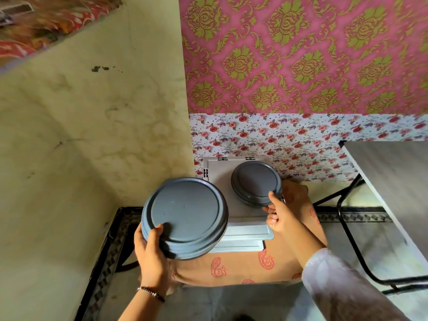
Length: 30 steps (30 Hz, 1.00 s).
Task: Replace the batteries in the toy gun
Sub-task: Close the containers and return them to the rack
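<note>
No toy gun or batteries anywhere in view; possibly inside one of the containers or the box beneath, though that is only a guess. Nearest to the task, two round grey lidded tins: the larger tin (185, 217) lifted clear at near left, gripped by the left hand (151, 256) with thumb hooked over the lid rim and fingers curled underneath; the smaller tin (256, 183) resting on a white plastic box (220, 167) farther back, pinched at its near-right edge by the right hand (281, 214), thumb on top, fingers beside and under. Likely cleared off the box lid one at a time to get at what lies below, hence one raised and the other just being taken. Under the box, a fabric-draped surface (243, 267) with orange paisley print. To the right, a grey table (393, 181) on black tube legs. Behind, floral paper low on the wall and pink damask wallpaper (301, 54) above. No brand, label or legible writing on the tins or box.
</note>
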{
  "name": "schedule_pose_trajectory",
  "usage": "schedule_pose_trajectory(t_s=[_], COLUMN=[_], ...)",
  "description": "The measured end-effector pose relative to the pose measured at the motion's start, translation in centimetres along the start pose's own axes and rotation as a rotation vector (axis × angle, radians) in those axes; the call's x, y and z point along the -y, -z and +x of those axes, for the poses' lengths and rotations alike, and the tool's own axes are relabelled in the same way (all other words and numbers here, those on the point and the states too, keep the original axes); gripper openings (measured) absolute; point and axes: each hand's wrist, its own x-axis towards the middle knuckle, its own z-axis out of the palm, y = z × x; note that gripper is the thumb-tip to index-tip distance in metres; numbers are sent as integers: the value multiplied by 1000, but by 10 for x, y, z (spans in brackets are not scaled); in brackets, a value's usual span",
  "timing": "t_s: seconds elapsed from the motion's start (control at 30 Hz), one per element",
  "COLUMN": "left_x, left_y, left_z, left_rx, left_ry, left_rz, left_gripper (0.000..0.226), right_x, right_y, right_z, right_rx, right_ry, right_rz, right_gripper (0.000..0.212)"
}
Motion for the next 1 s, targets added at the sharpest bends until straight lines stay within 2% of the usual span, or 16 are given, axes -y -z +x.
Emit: schedule_pose_trajectory(t_s=[0.2,0.27,0.37,0.43,0.6,0.73,0.83,0.93,1.0], left_x=[8,16,27,35,62,73,94,124,139], left_y=[8,12,15,17,22,19,13,5,-6], left_z=[-1,-5,-20,-35,-69,-84,-85,-74,-63], left_rx=[122,183,263,306,405,398,374,317,287], left_ry=[55,80,129,171,261,332,383,441,466], left_rz=[8,74,159,202,261,297,356,397,407], left_gripper=[41,49,62,67,75,40,35,33,32], right_x=[-36,-53,-74,-83,-100,-114,-123,-125,-122], right_y=[5,9,21,34,83,108,122,125,118], right_z=[-28,-53,-87,-100,-106,-104,-83,-52,-33], right_rx=[-122,-32,192,240,137,65,-59,-188,-196], right_ry=[138,156,150,146,171,140,62,19,-7], right_rz=[-41,-87,-173,-186,-305,-366,-332,-220,-71], right_gripper=[24,25,31,30,33,30,17,21,24])
